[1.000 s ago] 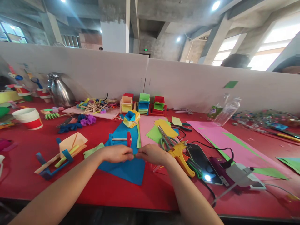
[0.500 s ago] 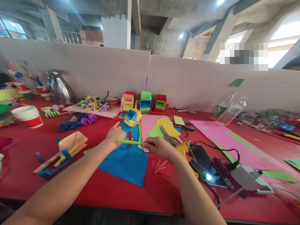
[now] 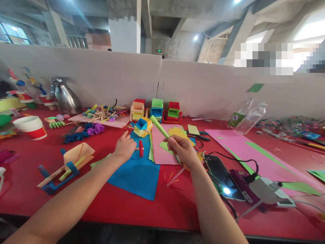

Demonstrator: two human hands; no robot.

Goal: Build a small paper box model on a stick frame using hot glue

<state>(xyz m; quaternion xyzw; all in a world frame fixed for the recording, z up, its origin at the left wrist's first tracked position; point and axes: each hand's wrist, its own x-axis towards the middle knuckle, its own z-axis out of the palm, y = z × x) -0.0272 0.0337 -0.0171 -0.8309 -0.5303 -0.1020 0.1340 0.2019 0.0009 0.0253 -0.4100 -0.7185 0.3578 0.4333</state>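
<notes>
Right hand (image 3: 181,149) pinches light-green rolled-paper strip (image 3: 158,126); left hand (image 3: 125,147) beside small red paper piece (image 3: 141,149), grip unclear. Green label (image 3: 236,119) on clear plastic bottle (image 3: 248,105): lettering illegible.

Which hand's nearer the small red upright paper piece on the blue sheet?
Left. The left hand is just left of the small red upright paper piece; contact unclear. The right hand is farther off to its right, holding a long green paper strip.

Between the forearms (image 3: 76,195), a hand could pass from the desk's (image 3: 132,213) front edge over the blue sheet (image 3: 138,179). Further in, the left hand (image 3: 125,147) and red piece (image 3: 141,148) obstruct; paper boxes (image 3: 157,111) bar the back edge's middle.
</notes>
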